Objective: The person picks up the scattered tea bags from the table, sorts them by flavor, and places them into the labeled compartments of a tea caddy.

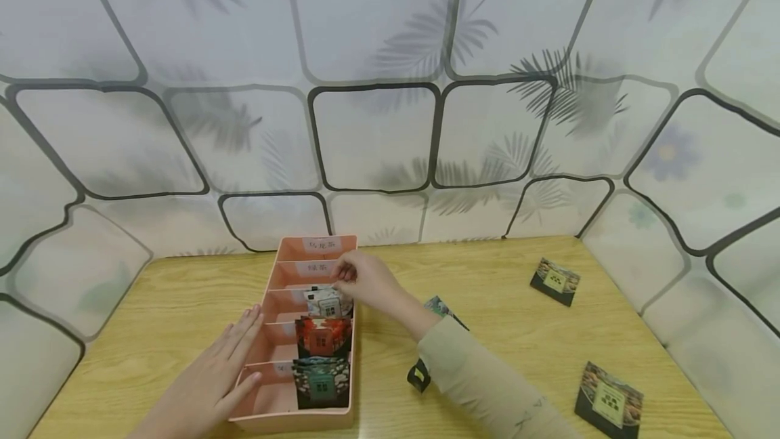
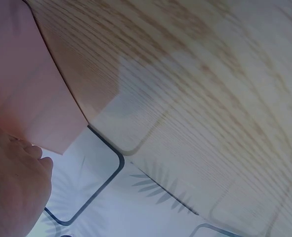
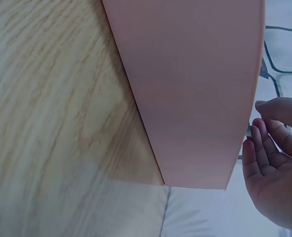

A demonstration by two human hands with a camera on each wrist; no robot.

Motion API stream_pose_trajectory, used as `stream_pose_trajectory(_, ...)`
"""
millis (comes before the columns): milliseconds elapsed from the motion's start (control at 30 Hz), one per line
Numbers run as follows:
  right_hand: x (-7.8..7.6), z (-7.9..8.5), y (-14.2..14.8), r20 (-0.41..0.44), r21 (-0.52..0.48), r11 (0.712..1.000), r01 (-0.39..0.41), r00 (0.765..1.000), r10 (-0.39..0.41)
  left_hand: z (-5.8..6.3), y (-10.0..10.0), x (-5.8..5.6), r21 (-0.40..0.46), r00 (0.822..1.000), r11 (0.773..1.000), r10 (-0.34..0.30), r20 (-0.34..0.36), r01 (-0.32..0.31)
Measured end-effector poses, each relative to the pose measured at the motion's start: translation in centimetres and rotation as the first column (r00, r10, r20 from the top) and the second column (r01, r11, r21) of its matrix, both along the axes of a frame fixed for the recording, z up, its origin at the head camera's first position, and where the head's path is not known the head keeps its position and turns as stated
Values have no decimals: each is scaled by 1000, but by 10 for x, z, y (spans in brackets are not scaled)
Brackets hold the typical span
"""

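Observation:
A long pink divided box (image 1: 292, 420) with paper labels stands on the table. Upright tea sachets fill its nearer compartments: dark green (image 1: 321, 387) in front, red (image 1: 324, 339) behind, then white ones (image 1: 328, 303). My right hand (image 1: 368, 281) is over the white sachets, fingers bent and fingertips right at their top edge. In the right wrist view that hand (image 3: 279, 158) has thumb and fingertips close together at the box rim; I cannot tell whether they pinch a sachet. My left hand (image 1: 216, 368) lies with extended fingers along the box's left side.
Two dark tea sachets with yellow-green labels, one farther (image 1: 555, 281) and one nearer (image 1: 609, 400), lie on the table (image 1: 500, 276) at right. Green-patterned (image 1: 447, 310) and black (image 1: 418, 376) sachets show partly beside the right sleeve. Patterned cloth walls (image 1: 378, 141) enclose the table.

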State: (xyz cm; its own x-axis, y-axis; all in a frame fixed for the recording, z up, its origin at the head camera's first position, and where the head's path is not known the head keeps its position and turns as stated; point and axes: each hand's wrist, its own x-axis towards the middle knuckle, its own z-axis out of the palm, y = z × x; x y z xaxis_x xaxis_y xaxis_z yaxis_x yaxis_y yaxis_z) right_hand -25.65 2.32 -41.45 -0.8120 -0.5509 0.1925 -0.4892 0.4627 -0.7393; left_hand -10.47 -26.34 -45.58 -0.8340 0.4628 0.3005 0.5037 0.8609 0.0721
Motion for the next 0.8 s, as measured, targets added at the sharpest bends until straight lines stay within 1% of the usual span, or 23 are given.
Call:
stream_pose_trajectory(167, -2, 5, 7, 14, -29, 1000, 11, 1000, -11, -1, 0, 0, 5, 1000, 1000, -1, -2, 1)
stream_pose_trajectory(367, -6, 9, 18, -9, -58, 998, 16, 1000, -17, 0, 0, 0, 7, 1000, 1000, 7, 10, -7)
stream_pose_trajectory(633, -13, 12, 37, -12, -49, 998, 43, 999, -44, 0, 1, 0, 3, 999, 1000, 26, 33, -26)
stream_pose_trajectory(800, -17, 12, 54, 3, -46, 997, 64, 998, -64, 0, 0, 0, 9, 999, 1000, 19, 31, -19)
